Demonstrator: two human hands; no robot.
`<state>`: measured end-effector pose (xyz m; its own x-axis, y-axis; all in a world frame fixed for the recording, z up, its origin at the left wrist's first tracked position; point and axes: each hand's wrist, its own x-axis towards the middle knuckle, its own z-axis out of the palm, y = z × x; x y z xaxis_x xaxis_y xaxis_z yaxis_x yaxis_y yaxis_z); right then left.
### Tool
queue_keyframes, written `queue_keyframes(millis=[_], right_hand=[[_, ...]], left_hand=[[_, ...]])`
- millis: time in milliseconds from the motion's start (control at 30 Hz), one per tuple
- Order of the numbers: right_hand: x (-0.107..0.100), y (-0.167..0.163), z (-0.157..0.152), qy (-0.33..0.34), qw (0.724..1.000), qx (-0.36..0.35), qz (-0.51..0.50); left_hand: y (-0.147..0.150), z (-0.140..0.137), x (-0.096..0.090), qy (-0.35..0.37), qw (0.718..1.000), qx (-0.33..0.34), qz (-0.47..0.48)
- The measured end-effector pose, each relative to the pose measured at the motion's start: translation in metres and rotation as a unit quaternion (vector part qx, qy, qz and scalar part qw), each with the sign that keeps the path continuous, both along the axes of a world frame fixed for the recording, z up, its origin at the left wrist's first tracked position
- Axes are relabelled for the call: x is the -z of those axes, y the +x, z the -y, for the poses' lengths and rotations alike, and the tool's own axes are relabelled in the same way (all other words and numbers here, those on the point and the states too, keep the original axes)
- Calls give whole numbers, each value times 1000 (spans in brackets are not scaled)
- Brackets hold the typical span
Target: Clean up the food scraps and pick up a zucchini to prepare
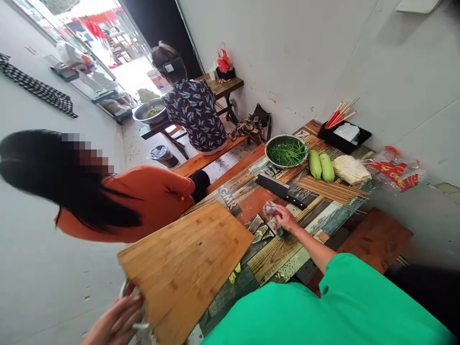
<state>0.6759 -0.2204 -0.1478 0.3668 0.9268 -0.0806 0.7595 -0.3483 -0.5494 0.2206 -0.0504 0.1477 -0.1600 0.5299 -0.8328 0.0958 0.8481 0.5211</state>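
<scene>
The left hand (117, 318) grips the cutting board (185, 266) by its near corner; the right hand (283, 218) presses a crumpled cloth (271, 215) onto the worktop (273, 258) just beyond the board.

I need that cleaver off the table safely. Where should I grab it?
Grip the cleaver by its dark handle, the end nearest the right hand holding a rag. It lies flat, blade pointing away toward the orange-shirted person, so come from the handle end.

Wearer's right hand (285, 218): bare, no glove, ring or watch visible | right arm: bare from wrist past elbow | clothing: bright green short-sleeved top, plain fabric, no print, sleeve hem loose | left hand (117, 321): bare, forearm uncovered at frame edge
</scene>
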Motion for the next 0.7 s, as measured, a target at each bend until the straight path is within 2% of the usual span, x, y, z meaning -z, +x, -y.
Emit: queue_keyframes(millis=[67, 133, 200, 267, 367, 500, 700], right_hand=[[6, 16, 29, -16, 999, 38, 14], [10, 17, 49, -31, 998, 57, 24], [12, 11, 57, -43, 996, 66, 33], [13, 4, 58, -53, 995, 71, 41], [11, -1, 60, -69, 992, 85, 55], [9, -6, 74, -86, 986, 118, 80], [10, -11, 86, -79, 984, 113, 112]], left_hand=[[40, -16, 16, -8, 995, -26, 94], [81, -32, 28, -19, 989, -27, 146], [115, -45, 38, -41, 986, -18, 160], [138, -54, 47, -57, 986, -6, 157], [148, -66, 66, -62, 984, 20, 165], [139, -79, 104, -56, 981, 51, 179], [140, -83, 158, 17, 990, 116, 77]])
